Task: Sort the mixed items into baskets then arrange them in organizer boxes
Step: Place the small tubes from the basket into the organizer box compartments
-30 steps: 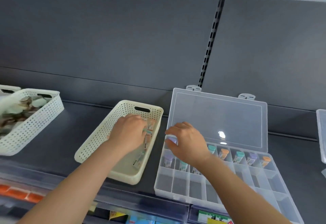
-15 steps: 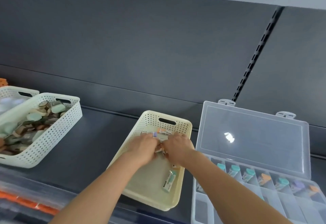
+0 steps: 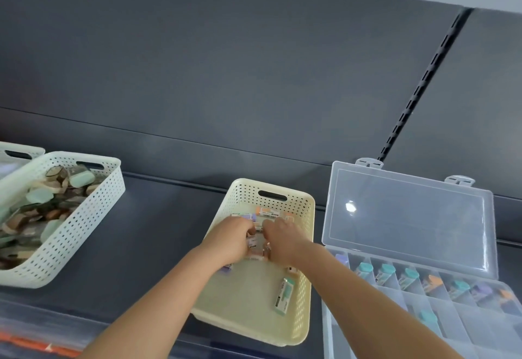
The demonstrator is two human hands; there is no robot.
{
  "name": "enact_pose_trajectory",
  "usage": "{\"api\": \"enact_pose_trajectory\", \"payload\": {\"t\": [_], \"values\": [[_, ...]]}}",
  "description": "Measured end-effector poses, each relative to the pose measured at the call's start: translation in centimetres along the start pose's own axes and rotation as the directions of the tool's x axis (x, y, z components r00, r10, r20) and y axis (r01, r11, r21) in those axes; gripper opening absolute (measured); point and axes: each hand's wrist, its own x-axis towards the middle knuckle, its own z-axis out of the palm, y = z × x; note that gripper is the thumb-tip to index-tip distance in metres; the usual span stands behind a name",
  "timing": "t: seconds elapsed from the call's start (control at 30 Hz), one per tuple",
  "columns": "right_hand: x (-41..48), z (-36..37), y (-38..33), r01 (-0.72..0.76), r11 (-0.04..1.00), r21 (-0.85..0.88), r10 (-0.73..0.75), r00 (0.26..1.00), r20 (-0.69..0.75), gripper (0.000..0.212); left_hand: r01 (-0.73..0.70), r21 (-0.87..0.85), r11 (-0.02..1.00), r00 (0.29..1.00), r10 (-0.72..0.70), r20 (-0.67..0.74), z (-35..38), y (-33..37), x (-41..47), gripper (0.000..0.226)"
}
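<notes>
As they lie on the dark shelf (image 3: 158, 231): clear organizer box (image 3: 409, 217), lid up, right; white basket (image 3: 73, 234), filled, left; cream basket (image 3: 243, 302) between; inside it left hand (image 3: 230, 241) and right hand (image 3: 285, 241), fingers curled round small packets (image 3: 255, 242) bunched between them.

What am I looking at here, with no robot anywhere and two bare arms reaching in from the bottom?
There is no machine: a person wears one camera on the head, looking down at their own arms. The left hand and right hand meet inside the cream basket, fingers curled round a bunch of small packets between them. One more packet lies loose nearer the person. Left of that basket stands a white basket full of mixed items; right of it an open clear organizer box with capped items in its compartments.
</notes>
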Motion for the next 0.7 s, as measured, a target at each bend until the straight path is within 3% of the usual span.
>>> {"api": "enact_pose_trajectory", "payload": {"t": [0.13, 0.3, 0.47, 0.6, 0.7], "values": [[-0.4, -0.2, 0.0, 0.000, 0.996, 0.093, 0.004, 0.999, -0.040, 0.022, -0.051, -0.034, 0.998, 0.991, 0.046, -0.126, -0.5, 0.1, -0.4, 0.028], [-3.1, -1.9, 1.3, 0.049, 0.957, 0.285, 0.037, 0.957, -0.289, 0.011, -0.140, -0.163, 0.977, 0.963, 0.096, -0.250, -1.5, 1.2, -1.8, 0.018], [-8.6, -2.6, 4.3, 0.193, 0.900, 0.390, 0.086, 0.801, -0.593, 0.007, -0.260, -0.260, 0.930, 0.905, 0.140, -0.401, -1.6, 5.1, -4.2, 0.029], [-13.6, -1.4, 7.9, 0.249, 0.840, 0.482, 0.183, 0.706, -0.684, 0.007, -0.360, -0.337, 0.870, 0.861, 0.171, -0.479, -0.6, 10.0, -6.4, 0.011], [-17.1, -0.4, 11.1, 0.262, 0.828, 0.495, 0.210, 0.674, -0.708, 0.009, -0.432, -0.346, 0.833, 0.837, 0.227, -0.499, 1.1, 14.2, -7.6, 0.014]]}}
